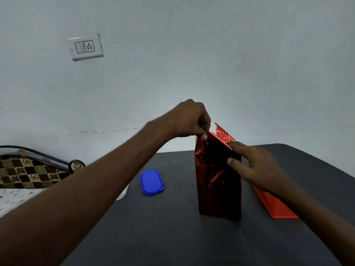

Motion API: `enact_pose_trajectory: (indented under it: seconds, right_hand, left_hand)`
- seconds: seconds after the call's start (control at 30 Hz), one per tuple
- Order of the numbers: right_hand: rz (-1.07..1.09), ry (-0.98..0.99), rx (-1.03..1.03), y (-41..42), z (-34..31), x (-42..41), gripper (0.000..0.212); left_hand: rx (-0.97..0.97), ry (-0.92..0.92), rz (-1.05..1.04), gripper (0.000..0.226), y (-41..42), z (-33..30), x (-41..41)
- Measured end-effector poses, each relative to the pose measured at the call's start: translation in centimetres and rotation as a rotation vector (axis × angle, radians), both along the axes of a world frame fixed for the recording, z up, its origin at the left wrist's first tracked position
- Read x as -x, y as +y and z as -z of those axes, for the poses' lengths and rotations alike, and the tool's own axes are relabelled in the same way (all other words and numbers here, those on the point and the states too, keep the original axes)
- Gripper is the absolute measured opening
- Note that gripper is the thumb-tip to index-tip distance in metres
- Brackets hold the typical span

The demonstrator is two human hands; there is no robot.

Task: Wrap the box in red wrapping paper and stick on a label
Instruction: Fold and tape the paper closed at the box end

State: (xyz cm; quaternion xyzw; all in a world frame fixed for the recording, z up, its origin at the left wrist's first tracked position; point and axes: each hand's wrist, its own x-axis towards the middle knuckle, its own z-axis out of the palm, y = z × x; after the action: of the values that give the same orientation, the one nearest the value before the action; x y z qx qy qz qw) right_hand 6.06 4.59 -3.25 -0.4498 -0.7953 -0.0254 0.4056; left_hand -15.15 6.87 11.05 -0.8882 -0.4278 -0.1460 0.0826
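While the box (219, 181) stands upright on end near the middle of the dark grey table (172, 237), shiny red wrapping paper (222, 136) covers its visible sides and rises past its top as a loose, creased flap. The silver inner face of the paper shows at the highest tip of that flap.

The left hand (189, 120) reaches over from the left and is positioned above the box's top left corner. Its thumb and fingers are curled and pinch the upper edge of the paper at that corner. The right hand (253, 166) rests against the right side of the box, near the top. Its fingers are extended: the index finger lies along the folded top edge of the paper, and the thumb presses flat on the front face just below it. The remaining fingers lie behind the box's right edge and are only partly visible.

A flat red sheet (276, 206) lies on the table just to the right of the box, partly hidden under the right forearm. A blue oval lid (151, 182) lies on the table to the left of the box, well apart from it. A white object (123, 194) shows at the table's left edge, mostly hidden behind the left forearm.

Beyond the table stands a pale wall (192, 54) carrying a white switch-and-socket plate (85, 47). At far left, a checked cushion (28, 173) sits behind a black curved metal frame (48, 156).
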Motion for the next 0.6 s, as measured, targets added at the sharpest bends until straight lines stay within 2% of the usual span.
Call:
enact_pose_trajectory:
  seconds: [0.07,0.13,0.23,0.3,0.4,0.47,0.53,0.6]
  right_hand:
    - [0.003,0.017,0.006,0.0,0.0,-0.1,0.061]
    - [0.010,0.037,0.017,-0.1,-0.1,-0.1,0.062]
    - [0.024,0.050,0.020,0.0,0.0,0.2,0.064]
    - [0.023,0.059,0.014,0.0,0.1,0.3,0.058]
    - [0.021,0.091,0.007,-0.1,0.2,0.2,0.048]
    - [0.016,0.114,0.010,-0.2,0.3,0.2,0.052]
    - [0.001,0.122,0.023,0.0,0.3,0.2,0.058]
    - [0.004,0.124,0.012,0.1,0.4,0.3,0.062]
  left_hand:
    - [0.021,-0.024,0.025,0.013,0.1,-0.2,0.3]
    - [0.044,-0.027,0.046,0.027,0.2,-0.3,0.4]
    - [-0.022,0.201,-0.030,0.050,0.7,0.6,0.2]
    - [-0.127,0.304,-0.062,0.042,1.3,0.9,-0.1]
    - [-0.181,0.232,-0.056,0.022,1.4,-0.2,0.2]
    - [-0.178,0.179,-0.070,0.016,1.2,-1.3,0.7]
    - [-0.144,0.076,-0.082,0.018,1.1,-2.2,1.1]
    - [-0.062,-0.028,-0.102,0.031,1.4,-2.7,1.0]
